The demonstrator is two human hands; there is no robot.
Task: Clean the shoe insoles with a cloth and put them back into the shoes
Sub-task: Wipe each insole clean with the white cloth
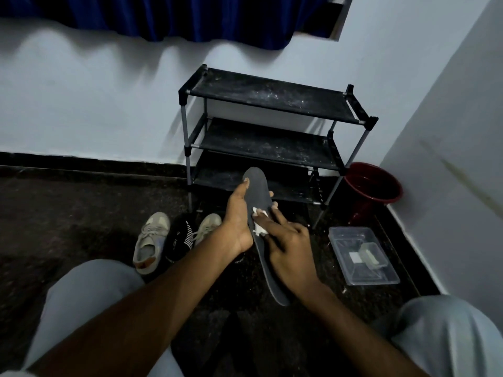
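1. A black three-tier shoe rack (266, 99) stands against the pale wall, its shelves dusted with white specks.
2. A red bucket (373, 186) sits in the corner just right of the rack. Nearer the person, a clear plastic container (348, 229) lies on the dark floor (81, 208) with small pale items inside that are too blurred to name.
3. Two light-coloured shoes (148, 240) (208, 223) rest on the floor left of the hands, with black socks (178, 238) between them. The left forearm crosses in front of the nearer shoe.
4. A blue curtain (163, 14) hangs along the top, and grey-trousered knees (89, 289) frame the bottom.
5. The left hand (236, 221) holds the insole (257, 191) in the air in front of the rack. Its grip is clamped: the thumb lies along the near edge, and the fingertips wrap round the far edge.
6. The right hand (290, 242) lies across the insole's middle, its fingers fairly straight and its grip apart, pressing a white cloth (258, 229) flat against the surface.
7. The insole is dark grey, long and thin. Its rounded toe end points up toward the rack and its heel end points down toward the person.
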